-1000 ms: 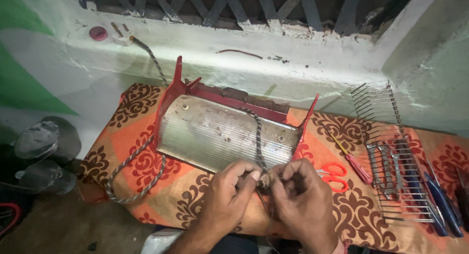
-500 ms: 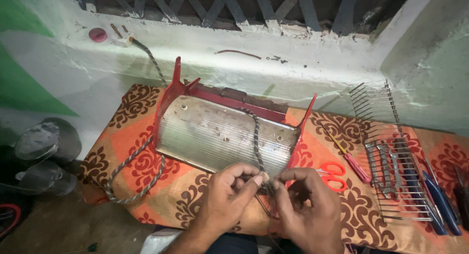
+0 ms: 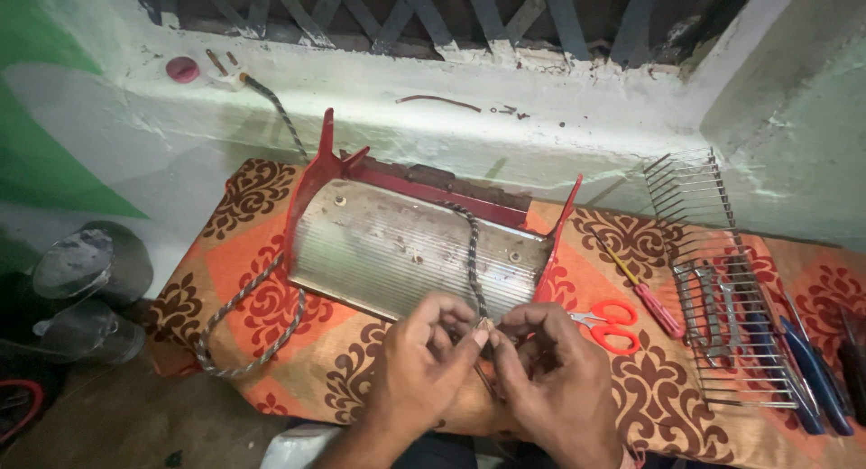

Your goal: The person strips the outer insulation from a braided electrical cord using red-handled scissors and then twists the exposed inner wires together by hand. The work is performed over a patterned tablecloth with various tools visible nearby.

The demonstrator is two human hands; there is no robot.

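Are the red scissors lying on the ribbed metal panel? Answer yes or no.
No. The scissors lie on the patterned cloth, to the right of the metal panel, beside a red screwdriver.

- Just beyond the fingertips, the reflector [image 3: 410, 252] is ribbed sheet metal, shiny but scuffed and spotted.
- Its frame [image 3: 311, 194] is red painted metal, chipped in places.
- The cord [image 3: 472, 252] pinched between the fingers has a woven fabric sheath, matt and speckled.
- Under both hands, the cloth [image 3: 271, 307] is soft printed fabric, matt.
- Right of the fingers, the scissors [image 3: 606, 323] have glossy red plastic handles.
- Further right, the wire grille [image 3: 722, 289] is bare, dull metal.
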